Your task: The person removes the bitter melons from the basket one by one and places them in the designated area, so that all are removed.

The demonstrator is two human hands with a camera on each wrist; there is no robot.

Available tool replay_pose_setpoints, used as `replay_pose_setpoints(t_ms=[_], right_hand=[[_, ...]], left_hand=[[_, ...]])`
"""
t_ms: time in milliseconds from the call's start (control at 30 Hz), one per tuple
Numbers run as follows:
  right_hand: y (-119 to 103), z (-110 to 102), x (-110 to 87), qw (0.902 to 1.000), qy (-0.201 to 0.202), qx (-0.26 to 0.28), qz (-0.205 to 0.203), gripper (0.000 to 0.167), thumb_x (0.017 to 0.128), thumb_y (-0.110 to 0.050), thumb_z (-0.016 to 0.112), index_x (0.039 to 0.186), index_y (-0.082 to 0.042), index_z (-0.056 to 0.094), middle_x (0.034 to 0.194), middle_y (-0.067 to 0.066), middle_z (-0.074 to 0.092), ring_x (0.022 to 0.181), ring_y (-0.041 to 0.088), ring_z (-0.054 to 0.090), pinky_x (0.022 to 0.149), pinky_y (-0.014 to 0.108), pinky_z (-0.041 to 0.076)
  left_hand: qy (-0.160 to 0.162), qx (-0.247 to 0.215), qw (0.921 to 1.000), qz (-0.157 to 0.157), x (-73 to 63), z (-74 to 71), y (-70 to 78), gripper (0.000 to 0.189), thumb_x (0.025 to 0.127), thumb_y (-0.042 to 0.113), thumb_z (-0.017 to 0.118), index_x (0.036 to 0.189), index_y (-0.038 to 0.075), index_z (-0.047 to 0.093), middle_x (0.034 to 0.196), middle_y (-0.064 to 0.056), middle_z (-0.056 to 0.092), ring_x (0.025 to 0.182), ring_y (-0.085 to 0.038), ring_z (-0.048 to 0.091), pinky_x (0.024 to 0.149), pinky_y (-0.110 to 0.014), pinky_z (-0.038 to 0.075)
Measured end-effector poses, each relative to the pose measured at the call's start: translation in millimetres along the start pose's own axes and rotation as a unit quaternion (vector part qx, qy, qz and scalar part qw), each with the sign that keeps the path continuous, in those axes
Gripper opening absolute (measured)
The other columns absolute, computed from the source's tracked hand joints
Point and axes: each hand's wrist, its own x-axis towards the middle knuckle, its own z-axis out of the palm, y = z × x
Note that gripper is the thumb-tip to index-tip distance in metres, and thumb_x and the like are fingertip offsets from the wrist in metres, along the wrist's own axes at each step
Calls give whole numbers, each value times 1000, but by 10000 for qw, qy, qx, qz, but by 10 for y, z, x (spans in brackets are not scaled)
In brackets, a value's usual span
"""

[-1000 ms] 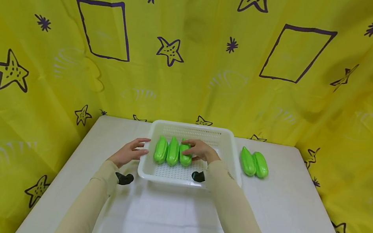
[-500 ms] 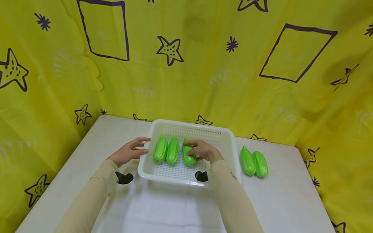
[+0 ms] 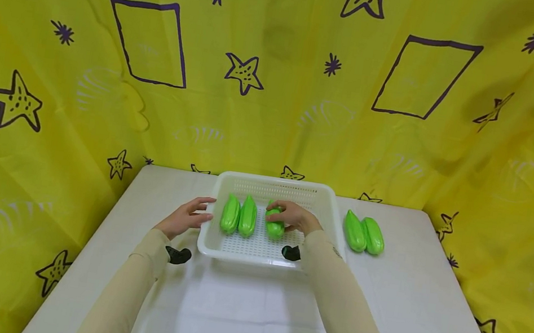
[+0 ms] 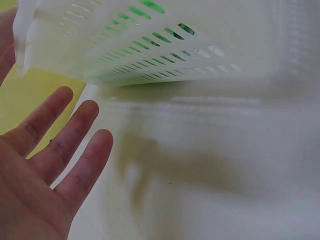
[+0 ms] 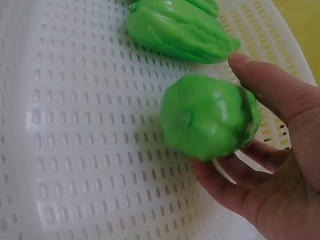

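Observation:
Inside a white slotted plastic basket (image 3: 254,258), my right hand (image 3: 292,215) grips a green bitter melon (image 3: 275,230) between thumb and fingers. The right wrist view shows this bitter melon (image 5: 200,120) end-on, with the thumb (image 5: 270,82) on one side and fingers curled underneath. Two more bitter melons (image 3: 239,217) lie side by side in the basket's left part. At the basket's left rim, my left hand (image 3: 184,218) rests with spread fingers. In the left wrist view, three fingers of the left hand (image 4: 45,165) are apart from the basket wall (image 4: 225,30).
Two further bitter melons (image 3: 364,233) lie together on the white table (image 3: 412,300), right of the basket. A yellow curtain (image 3: 273,122) printed with stars stands behind and on both sides. Dark wrist pieces (image 3: 177,256) stick out from the sleeves.
My right hand has moved to the right with its bitter melon, widening the gap from the two on the left. The left hand has stayed at the rim.

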Motion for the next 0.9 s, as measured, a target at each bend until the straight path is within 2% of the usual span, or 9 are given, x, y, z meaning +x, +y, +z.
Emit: replay_pose_setpoints(t_ms=[200, 433, 600, 833, 900], right_hand=[[44, -22, 30, 9998, 172, 42, -90, 45, 91, -22, 71, 132, -10, 57, 134, 17, 49, 106, 26, 55, 79, 40, 54], [67, -42, 23, 9995, 270, 105, -120, 45, 92, -21, 70, 133, -10, 57, 135, 17, 48, 103, 26, 55, 76, 37, 52], [70, -74, 9, 9993, 247, 65, -257, 45, 92, -20, 69, 134, -10, 57, 139, 17, 45, 104, 26, 54, 76, 34, 52], [44, -136, -9, 9971, 284, -266, -659, 46, 91, -22, 71, 133, -10, 60, 142, 15, 46, 100, 22, 56, 75, 31, 54], [9, -165, -30, 9961, 302, -322, -766, 46, 91, -23, 72, 133, -10, 60, 143, 14, 46, 99, 22, 57, 76, 31, 54]], left_hand=[[52, -5, 10000, -75, -8, 14, 10, 58, 97, 30, 64, 149, 22, 39, 153, -20, 29, 138, -40, 34, 103, -54, 42], [-60, -101, 9999, -54, -147, 20, 249, 58, 98, 24, 62, 149, 13, 38, 152, -25, 28, 136, -44, 35, 103, -54, 43], [-89, -113, 9999, -93, -175, 19, 300, 58, 97, 23, 63, 149, 15, 38, 152, -25, 28, 136, -43, 36, 103, -53, 43], [19, 0, 10000, -89, 10, -2, 0, 61, 95, 35, 66, 148, 23, 39, 153, -19, 29, 137, -39, 36, 104, -53, 42], [25, 4, 10000, -93, 3, 2, 13, 60, 95, 33, 66, 148, 22, 39, 153, -19, 30, 137, -40, 35, 104, -53, 42]])
